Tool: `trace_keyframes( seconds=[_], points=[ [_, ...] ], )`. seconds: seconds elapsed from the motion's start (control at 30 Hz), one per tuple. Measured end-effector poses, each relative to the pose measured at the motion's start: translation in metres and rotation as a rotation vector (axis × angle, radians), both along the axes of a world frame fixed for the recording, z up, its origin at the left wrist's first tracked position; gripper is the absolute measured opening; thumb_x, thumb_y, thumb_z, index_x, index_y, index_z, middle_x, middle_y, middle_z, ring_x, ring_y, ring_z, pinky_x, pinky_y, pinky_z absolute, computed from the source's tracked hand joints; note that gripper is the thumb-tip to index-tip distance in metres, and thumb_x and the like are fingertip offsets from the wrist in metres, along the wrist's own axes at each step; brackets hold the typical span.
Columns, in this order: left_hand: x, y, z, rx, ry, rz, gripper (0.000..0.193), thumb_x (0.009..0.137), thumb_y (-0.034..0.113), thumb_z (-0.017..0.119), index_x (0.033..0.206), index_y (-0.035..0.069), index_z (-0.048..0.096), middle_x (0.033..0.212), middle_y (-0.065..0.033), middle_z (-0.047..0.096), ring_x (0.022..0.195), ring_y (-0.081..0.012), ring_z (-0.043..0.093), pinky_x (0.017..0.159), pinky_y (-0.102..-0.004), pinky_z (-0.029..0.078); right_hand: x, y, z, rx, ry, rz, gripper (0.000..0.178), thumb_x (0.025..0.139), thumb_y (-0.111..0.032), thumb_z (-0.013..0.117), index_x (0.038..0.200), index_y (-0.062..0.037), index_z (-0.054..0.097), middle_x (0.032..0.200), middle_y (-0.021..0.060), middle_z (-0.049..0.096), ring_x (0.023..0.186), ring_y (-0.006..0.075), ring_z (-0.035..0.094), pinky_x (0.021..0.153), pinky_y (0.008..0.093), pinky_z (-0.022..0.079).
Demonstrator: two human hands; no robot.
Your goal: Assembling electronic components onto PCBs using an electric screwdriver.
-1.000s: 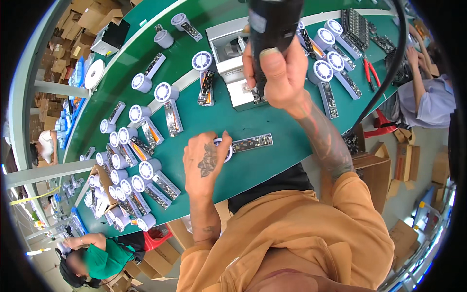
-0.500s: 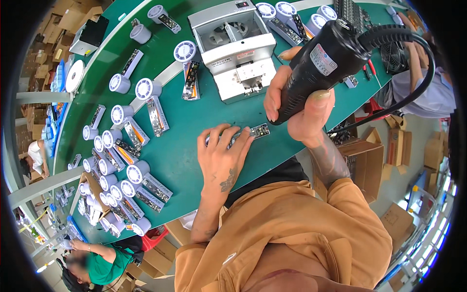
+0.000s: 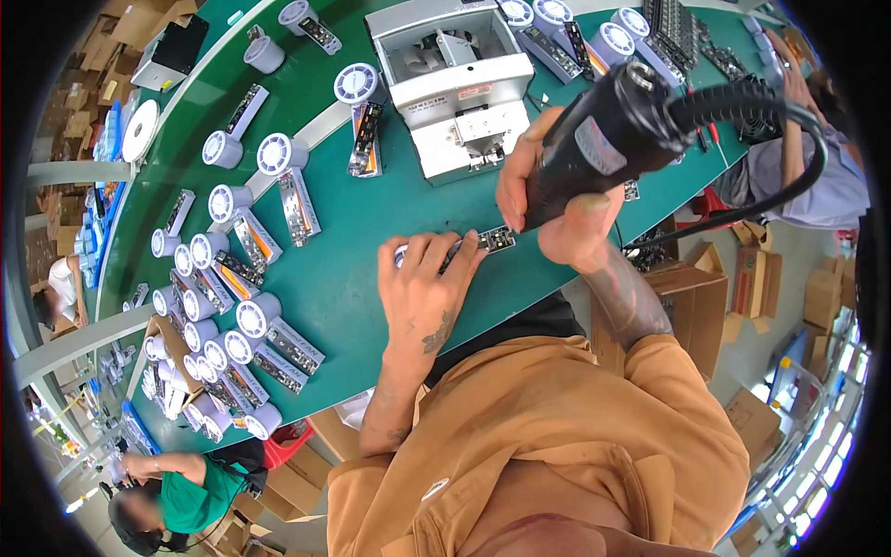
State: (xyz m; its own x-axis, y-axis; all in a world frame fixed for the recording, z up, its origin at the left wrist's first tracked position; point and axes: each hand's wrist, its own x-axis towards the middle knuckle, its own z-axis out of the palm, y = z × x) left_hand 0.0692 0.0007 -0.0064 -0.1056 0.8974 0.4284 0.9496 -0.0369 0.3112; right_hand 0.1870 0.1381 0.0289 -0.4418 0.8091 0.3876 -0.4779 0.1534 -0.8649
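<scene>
My right hand is wrapped around a black electric screwdriver, with a thick black cable looping off its top to the right. The tool's lower end meets the right end of a small circuit board; its tip is too dark to make out. My left hand lies over the other part of this board, its fingers curled down and pressing it to the green bench. A round white end pokes out beside the left fingers, and the palm hides the rest of the unit.
A grey-white machine stands beyond my hands. Several white round-headed units with circuit boards cover the left of the bench. A red-handled tool lies at the right. Co-workers sit at both sides; cardboard boxes stand below the right edge.
The screwdriver has come down and slightly left, so its lower end now reaches the board. My left hand has stayed on the board. The view has shifted slightly.
</scene>
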Motion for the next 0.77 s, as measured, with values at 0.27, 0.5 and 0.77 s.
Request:
trace_keyframes(
  seconds=[0.27,0.5,0.77],
  points=[
    [-0.001,-0.008,-0.002,0.005,0.069,-0.062,0.031,0.077,0.022,0.083,0.105,0.011,0.075,0.098,0.0002,0.065,0.090,-0.0175,0.060,0.085,-0.0399,0.044,0.009,0.005,0.036,-0.020,-0.062,0.090,0.095,0.073,-0.088,0.057,0.111,-0.0016,0.049,0.065,0.0091,0.055,0.052,0.0191,0.055,0.046,0.0309,0.044],
    [0.005,-0.005,-0.002,0.016,0.087,0.002,0.032,0.077,0.021,0.082,0.106,0.011,0.075,0.097,0.0002,0.065,0.090,-0.0166,0.059,0.084,-0.0397,0.044,-0.053,0.045,0.036,0.498,0.039,-0.150,0.061,0.100,-0.054,0.049,0.113,0.0051,0.052,0.069,0.0095,0.060,0.050,0.0119,0.052,0.048,0.0255,0.043],
    [0.006,-0.006,-0.001,-0.021,0.050,0.042,0.028,0.079,0.021,0.081,0.106,0.011,0.077,0.096,-0.0015,0.069,0.090,-0.0187,0.062,0.087,-0.0389,0.043,-0.021,0.020,0.036,0.221,-0.081,0.001,0.081,0.095,-0.069,0.048,0.131,0.0046,0.043,0.066,0.0107,0.059,0.048,0.0123,0.055,0.047,0.0236,0.043]
  ],
)
